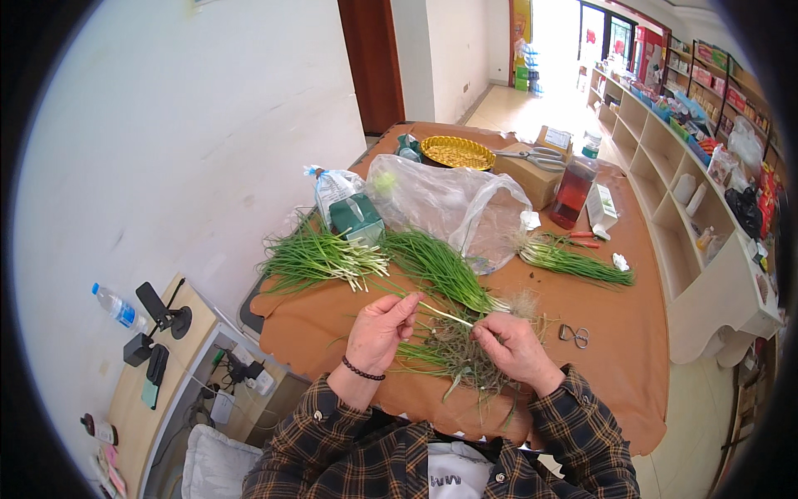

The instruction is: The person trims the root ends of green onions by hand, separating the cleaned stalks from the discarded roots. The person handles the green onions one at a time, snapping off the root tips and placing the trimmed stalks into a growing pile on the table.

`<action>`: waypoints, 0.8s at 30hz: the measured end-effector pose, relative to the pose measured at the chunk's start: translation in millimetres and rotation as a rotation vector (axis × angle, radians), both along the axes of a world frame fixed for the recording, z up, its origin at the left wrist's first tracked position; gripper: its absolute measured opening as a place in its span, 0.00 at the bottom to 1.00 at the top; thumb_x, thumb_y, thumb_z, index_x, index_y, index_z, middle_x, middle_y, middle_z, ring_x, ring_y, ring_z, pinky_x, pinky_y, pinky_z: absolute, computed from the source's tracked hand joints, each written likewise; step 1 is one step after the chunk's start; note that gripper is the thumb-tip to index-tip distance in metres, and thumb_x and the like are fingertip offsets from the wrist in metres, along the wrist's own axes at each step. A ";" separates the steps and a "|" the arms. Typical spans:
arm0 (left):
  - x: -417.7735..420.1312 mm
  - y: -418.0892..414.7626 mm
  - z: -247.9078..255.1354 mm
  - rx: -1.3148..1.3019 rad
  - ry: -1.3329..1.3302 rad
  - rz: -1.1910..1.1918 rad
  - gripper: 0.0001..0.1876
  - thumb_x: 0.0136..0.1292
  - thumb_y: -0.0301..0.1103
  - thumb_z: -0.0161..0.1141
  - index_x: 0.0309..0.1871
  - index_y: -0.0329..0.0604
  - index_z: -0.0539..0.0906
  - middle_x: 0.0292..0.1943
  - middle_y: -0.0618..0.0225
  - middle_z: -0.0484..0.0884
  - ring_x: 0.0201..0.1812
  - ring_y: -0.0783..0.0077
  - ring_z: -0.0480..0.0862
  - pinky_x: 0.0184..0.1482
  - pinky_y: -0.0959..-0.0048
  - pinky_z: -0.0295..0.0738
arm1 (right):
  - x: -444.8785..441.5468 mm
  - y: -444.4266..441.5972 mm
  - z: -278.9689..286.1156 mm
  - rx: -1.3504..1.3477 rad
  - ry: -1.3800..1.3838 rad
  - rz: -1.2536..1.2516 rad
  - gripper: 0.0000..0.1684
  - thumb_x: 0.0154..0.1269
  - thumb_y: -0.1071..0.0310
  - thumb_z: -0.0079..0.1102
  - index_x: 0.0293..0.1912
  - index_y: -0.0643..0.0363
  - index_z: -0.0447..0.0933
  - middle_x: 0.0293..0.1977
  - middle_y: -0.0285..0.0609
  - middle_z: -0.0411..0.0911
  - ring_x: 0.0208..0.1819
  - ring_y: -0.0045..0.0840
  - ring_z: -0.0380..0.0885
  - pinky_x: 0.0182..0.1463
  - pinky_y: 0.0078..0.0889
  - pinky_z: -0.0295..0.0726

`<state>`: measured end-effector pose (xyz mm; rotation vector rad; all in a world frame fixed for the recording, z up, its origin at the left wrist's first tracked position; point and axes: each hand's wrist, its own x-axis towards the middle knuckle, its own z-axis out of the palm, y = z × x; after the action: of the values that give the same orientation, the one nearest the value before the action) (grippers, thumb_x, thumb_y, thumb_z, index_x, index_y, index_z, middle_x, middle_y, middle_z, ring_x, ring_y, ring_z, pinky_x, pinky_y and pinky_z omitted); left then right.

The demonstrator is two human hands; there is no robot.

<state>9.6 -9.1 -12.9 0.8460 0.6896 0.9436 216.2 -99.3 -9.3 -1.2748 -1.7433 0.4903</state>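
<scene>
Between my two hands a single thin green onion [446,313] is stretched, its white stem towards the right. My left hand [383,330] pinches its greener part between thumb and fingers. At the white root end, my right hand [514,346] grips it. Below lies a heap of roots and trimmings [471,355], partly hidden by the right hand. Just beyond rests a bundle of green onions with roots [442,268]. To the left is a pile of green onions with clean white ends [324,259]. Another rooted bunch [570,259] lies at the right.
A brown-covered table [611,393] bears a clear plastic bag [430,193], a yellow basket [458,153], large scissors [539,157] on a cardboard box [530,178], a bottle of red liquid [572,193] and small folding scissors [574,336]. A desk [168,330] stands left, shelving [673,218] right.
</scene>
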 end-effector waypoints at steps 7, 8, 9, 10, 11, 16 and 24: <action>-6.5 -4.9 -10.5 -0.037 -0.111 -0.008 0.10 0.67 0.34 0.57 0.44 0.37 0.80 0.33 0.72 0.79 0.31 0.81 0.75 0.31 0.80 0.70 | -7.7 0.5 -3.3 0.006 -0.003 -0.056 0.05 0.60 0.74 0.56 0.35 0.65 0.77 0.25 0.48 0.74 0.27 0.39 0.76 0.32 0.34 0.74; -4.6 -9.5 -10.0 -0.041 -0.106 -0.040 0.10 0.67 0.34 0.57 0.44 0.37 0.80 0.33 0.71 0.80 0.31 0.81 0.75 0.32 0.80 0.71 | -9.2 0.9 -3.8 0.045 -0.040 -0.055 0.05 0.59 0.74 0.57 0.35 0.65 0.77 0.25 0.48 0.74 0.27 0.40 0.76 0.32 0.35 0.75; -0.3 -14.3 -9.1 -0.047 -0.102 -0.078 0.10 0.68 0.34 0.56 0.44 0.38 0.80 0.34 0.71 0.81 0.31 0.81 0.76 0.32 0.80 0.71 | -9.7 1.3 -5.0 0.083 -0.077 -0.058 0.05 0.59 0.74 0.57 0.35 0.65 0.77 0.25 0.49 0.74 0.27 0.40 0.76 0.32 0.36 0.75; 2.7 -17.3 -9.2 -0.051 -0.098 -0.114 0.10 0.68 0.34 0.56 0.44 0.38 0.80 0.34 0.70 0.81 0.31 0.81 0.76 0.32 0.79 0.71 | -9.8 1.6 -6.2 0.122 -0.115 -0.061 0.05 0.58 0.74 0.57 0.35 0.65 0.77 0.25 0.49 0.74 0.28 0.41 0.76 0.32 0.36 0.75; 4.1 -17.4 -11.5 -0.056 -0.096 -0.112 0.10 0.68 0.34 0.56 0.43 0.38 0.80 0.35 0.70 0.81 0.31 0.81 0.76 0.32 0.80 0.71 | -9.2 1.6 -7.5 0.133 -0.133 -0.053 0.06 0.59 0.75 0.57 0.36 0.65 0.77 0.25 0.49 0.74 0.27 0.40 0.76 0.32 0.36 0.75; 7.5 -20.0 -11.4 -0.047 -0.037 -0.013 0.10 0.66 0.36 0.59 0.39 0.37 0.82 0.31 0.71 0.82 0.28 0.83 0.76 0.29 0.83 0.70 | -12.7 0.0 -4.9 0.153 -0.145 -0.120 0.06 0.57 0.74 0.58 0.36 0.65 0.77 0.25 0.50 0.75 0.29 0.41 0.76 0.33 0.37 0.76; 16.3 -24.4 -8.8 0.037 0.083 0.157 0.10 0.62 0.36 0.64 0.32 0.38 0.83 0.25 0.72 0.81 0.23 0.85 0.73 0.24 0.85 0.67 | -14.4 -2.1 -6.8 0.226 -0.198 -0.274 0.02 0.58 0.74 0.58 0.32 0.61 0.76 0.19 0.45 0.76 0.21 0.38 0.77 0.25 0.35 0.75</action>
<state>25.9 -33.5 -21.8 0.8773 0.8213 1.0690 201.8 -101.4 -16.1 -1.4056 -1.6932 0.0081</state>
